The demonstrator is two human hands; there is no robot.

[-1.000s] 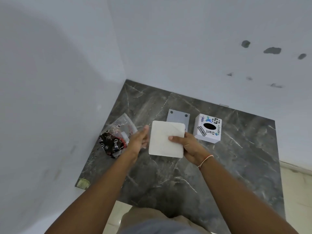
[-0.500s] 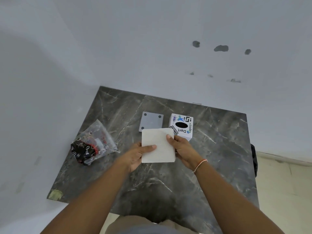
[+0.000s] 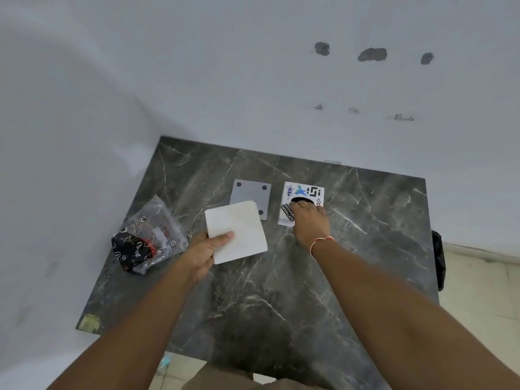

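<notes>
My left hand (image 3: 204, 253) holds a white square stack of napkins (image 3: 237, 233) just above the dark marble table (image 3: 281, 291), thumb on top of its near left corner. My right hand (image 3: 309, 220) rests on a white box with stickers (image 3: 305, 192), fingertips at the black oval hole in its top. How its fingers lie beyond that is hidden by the back of the hand. A grey square plate (image 3: 251, 197) with dark corner dots lies flat between the napkins and the box, its near edge partly covered by the napkins.
A clear plastic bag (image 3: 147, 237) with black patterned cloth and small items lies at the table's left. White walls close the back and left sides. The table's right edge drops to a light tiled floor (image 3: 478, 291). A dark object (image 3: 439, 263) sits beside that edge.
My right hand let go of the napkins and moved right onto the sticker box. My left hand now holds the napkins alone, shifted slightly left.
</notes>
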